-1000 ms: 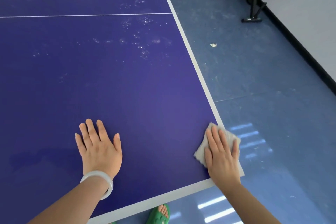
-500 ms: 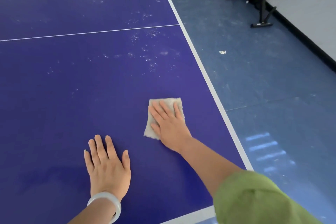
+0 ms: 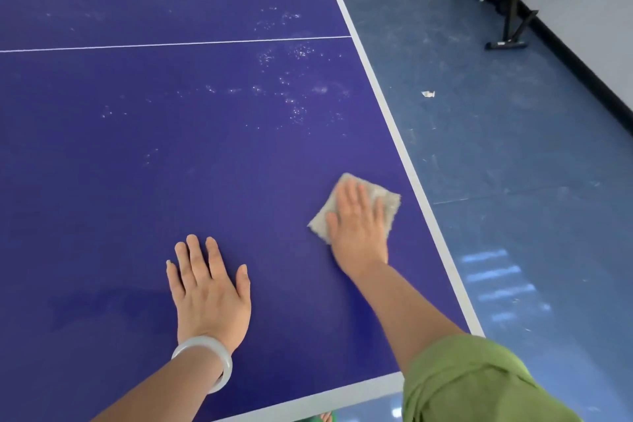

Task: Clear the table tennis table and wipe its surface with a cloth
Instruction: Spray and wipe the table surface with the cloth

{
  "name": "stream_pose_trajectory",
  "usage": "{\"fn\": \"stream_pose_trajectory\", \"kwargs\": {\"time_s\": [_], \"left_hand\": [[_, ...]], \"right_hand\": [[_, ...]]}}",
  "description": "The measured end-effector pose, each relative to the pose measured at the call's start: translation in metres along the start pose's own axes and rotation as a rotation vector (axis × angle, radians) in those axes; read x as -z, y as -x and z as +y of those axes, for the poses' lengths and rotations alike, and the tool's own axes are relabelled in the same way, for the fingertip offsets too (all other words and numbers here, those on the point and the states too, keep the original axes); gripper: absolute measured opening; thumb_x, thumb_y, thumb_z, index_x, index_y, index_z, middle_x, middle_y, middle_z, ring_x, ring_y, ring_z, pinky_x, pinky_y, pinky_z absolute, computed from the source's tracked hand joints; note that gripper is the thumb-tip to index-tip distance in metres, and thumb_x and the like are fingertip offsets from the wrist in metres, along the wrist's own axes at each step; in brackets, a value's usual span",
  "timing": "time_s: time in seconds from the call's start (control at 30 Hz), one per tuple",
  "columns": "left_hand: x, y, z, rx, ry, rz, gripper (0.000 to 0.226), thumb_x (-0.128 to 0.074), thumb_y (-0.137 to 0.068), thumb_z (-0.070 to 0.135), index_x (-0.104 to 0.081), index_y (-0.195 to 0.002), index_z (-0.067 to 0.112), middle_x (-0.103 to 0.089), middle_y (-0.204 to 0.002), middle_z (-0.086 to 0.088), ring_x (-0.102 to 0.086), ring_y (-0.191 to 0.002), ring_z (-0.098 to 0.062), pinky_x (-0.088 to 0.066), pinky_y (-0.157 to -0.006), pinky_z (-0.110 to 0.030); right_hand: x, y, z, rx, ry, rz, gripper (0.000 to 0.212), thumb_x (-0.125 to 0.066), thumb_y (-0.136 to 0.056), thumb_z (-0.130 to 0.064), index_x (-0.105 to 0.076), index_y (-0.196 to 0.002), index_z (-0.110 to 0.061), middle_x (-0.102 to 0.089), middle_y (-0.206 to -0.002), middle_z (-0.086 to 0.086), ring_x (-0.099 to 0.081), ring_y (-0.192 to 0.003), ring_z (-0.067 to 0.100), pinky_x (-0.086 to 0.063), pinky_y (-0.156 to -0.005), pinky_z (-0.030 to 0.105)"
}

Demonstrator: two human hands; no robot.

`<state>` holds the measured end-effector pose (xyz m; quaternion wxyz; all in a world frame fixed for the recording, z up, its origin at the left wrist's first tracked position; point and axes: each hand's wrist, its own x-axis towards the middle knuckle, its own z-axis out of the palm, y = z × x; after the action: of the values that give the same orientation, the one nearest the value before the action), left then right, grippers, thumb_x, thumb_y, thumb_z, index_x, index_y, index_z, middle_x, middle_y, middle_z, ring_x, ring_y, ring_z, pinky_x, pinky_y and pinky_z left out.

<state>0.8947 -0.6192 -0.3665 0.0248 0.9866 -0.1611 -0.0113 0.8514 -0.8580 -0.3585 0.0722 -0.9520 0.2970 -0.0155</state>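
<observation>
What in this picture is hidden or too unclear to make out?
Head view only.
The cloth: partly hidden under the right hand pressing it.
The table: far end and left side cut off by the frame.
The black stand: top cut by upper edge; clutter behind it blurred.
The floor scrap: too small to identify.

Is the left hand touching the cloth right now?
Apart. The head view shows bare blue table between the left hand and the cloth, which lies under the right hand.

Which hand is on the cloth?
The right hand, flat on the grey cloth; the left hand, wearing a white bangle, rests on bare table.
</observation>
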Motion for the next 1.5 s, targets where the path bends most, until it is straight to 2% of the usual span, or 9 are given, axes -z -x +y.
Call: {"fn": "stream_pose_trajectory", "kwargs": {"time_s": [0.13,0.27,0.37,0.57,0.67,0.8,0.97,1.1,1.5], "left_hand": [[0.002,0.0,0.001,0.01,-0.012,-0.011,0.075,-0.013,-0.097,0.049,-0.03,-0.15,-0.001,-0.025,-0.157,-0.025,-0.017,-0.148,-0.041,-0.015,-0.12,-0.056],[0.002,0.0,0.0,0.009,-0.023,-0.03,0.075,-0.01,-0.097,0.05,-0.026,-0.152,0.0,-0.021,-0.159,-0.024,-0.013,-0.149,-0.04,-0.013,-0.121,-0.055],[0.002,0.001,0.0,0.018,-0.022,-0.038,0.07,-0.011,-0.1,0.046,-0.025,-0.152,0.001,-0.019,-0.159,-0.024,-0.012,-0.149,-0.04,-0.012,-0.121,-0.055],[0.004,0.002,0.001,0.009,-0.008,-0.036,0.072,-0.02,-0.097,0.046,-0.025,-0.152,0.0,-0.019,-0.159,-0.025,-0.013,-0.149,-0.04,-0.01,-0.121,-0.054],[0.004,0.003,-0.001,0.009,-0.004,-0.034,0.071,-0.022,-0.097,0.046,-0.025,-0.152,0.0,-0.019,-0.159,-0.024,-0.013,-0.149,-0.04,-0.01,-0.121,-0.054],[0.003,0.003,0.0,0.011,0.008,-0.035,0.071,-0.023,-0.098,0.047,-0.025,-0.152,0.001,-0.018,-0.16,-0.023,-0.011,-0.15,-0.039,-0.01,-0.122,-0.054],[0.003,0.003,0.0,0.024,0.004,-0.043,0.071,-0.017,-0.099,0.047,-0.023,-0.153,0.002,-0.016,-0.161,-0.022,-0.009,-0.15,-0.038,-0.01,-0.122,-0.053],[0.004,0.002,0.002,0.031,0.008,-0.039,0.073,-0.013,-0.099,0.049,-0.028,-0.151,0.0,-0.021,-0.159,-0.023,-0.015,-0.149,-0.039,-0.014,-0.121,-0.055],[0.005,-0.006,-0.007,-0.022,0.091,-0.007,0.07,-0.023,-0.099,0.048,-0.048,-0.139,-0.003,-0.038,-0.15,-0.025,-0.031,-0.142,-0.042,-0.016,-0.12,-0.051]], "right_hand": [[-0.005,0.055,0.025,0.297,0.02,-0.068,0.059,-0.015,-0.103,-0.041,-0.019,-0.157,-0.018,-0.015,-0.165,-0.004,-0.007,-0.152,0.017,-0.012,-0.122,0.047],[0.004,0.093,0.102,-0.136,0.053,0.003,0.061,-0.015,-0.1,-0.042,-0.026,-0.156,-0.02,-0.021,-0.163,-0.005,-0.016,-0.151,0.017,-0.013,-0.119,0.056],[0.003,0.108,0.079,-0.308,0.084,-0.003,0.064,-0.012,-0.098,-0.042,-0.026,-0.156,-0.018,-0.023,-0.163,-0.004,-0.019,-0.15,0.018,-0.012,-0.116,0.062],[-0.012,0.131,-0.048,0.218,0.073,-0.029,0.06,-0.023,-0.103,-0.041,-0.018,-0.157,-0.015,-0.018,-0.164,0.0,-0.01,-0.152,0.022,-0.011,-0.118,0.062],[-0.006,0.144,-0.034,0.404,0.06,-0.076,0.059,-0.024,-0.104,-0.042,-0.018,-0.157,-0.017,-0.017,-0.164,-0.002,-0.006,-0.153,0.02,-0.016,-0.118,0.059],[0.0,0.155,0.062,0.076,0.097,0.0,0.058,-0.03,-0.097,-0.038,-0.041,-0.15,-0.017,-0.039,-0.155,-0.001,-0.029,-0.147,0.02,-0.025,-0.114,0.061],[0.001,0.137,0.096,-0.303,-0.003,0.048,0.061,-0.02,-0.099,-0.039,-0.03,-0.154,-0.015,-0.025,-0.162,0.003,-0.024,-0.149,0.022,-0.019,-0.117,0.056],[-0.005,0.077,0.056,-0.192,-0.003,0.037,0.061,-0.016,-0.101,-0.041,-0.017,-0.157,-0.018,-0.017,-0.164,0.001,-0.012,-0.152,0.019,-0.005,-0.122,0.052],[-0.011,-0.03,0.017,-0.069,0.007,0.027,0.063,-0.007,-0.099,-0.043,-0.005,-0.158,-0.022,-0.006,-0.165,-0.005,0.001,-0.152,0.013,-0.003,-0.123,0.051]]}}
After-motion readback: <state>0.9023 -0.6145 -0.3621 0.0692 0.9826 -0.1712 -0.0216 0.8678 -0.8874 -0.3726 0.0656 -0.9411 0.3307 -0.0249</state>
